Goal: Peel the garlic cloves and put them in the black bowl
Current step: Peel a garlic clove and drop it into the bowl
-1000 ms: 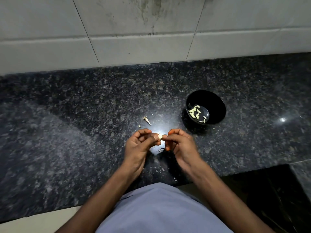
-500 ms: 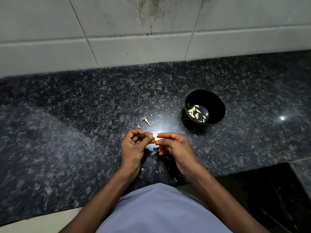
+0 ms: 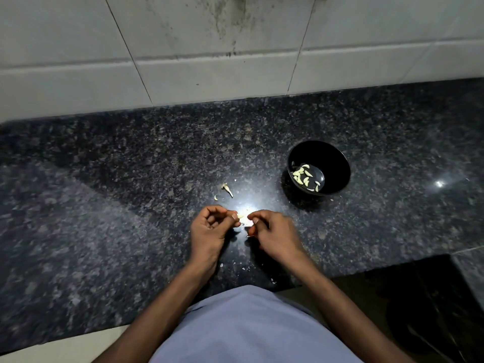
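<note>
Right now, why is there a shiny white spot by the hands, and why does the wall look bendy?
Head view: the spot is glare on the polished countertop, washing out the clove pinched by the left hand; a smaller glint lies right of the black bowl. Wide lens curves the tile lines; the edges look dim.
</note>
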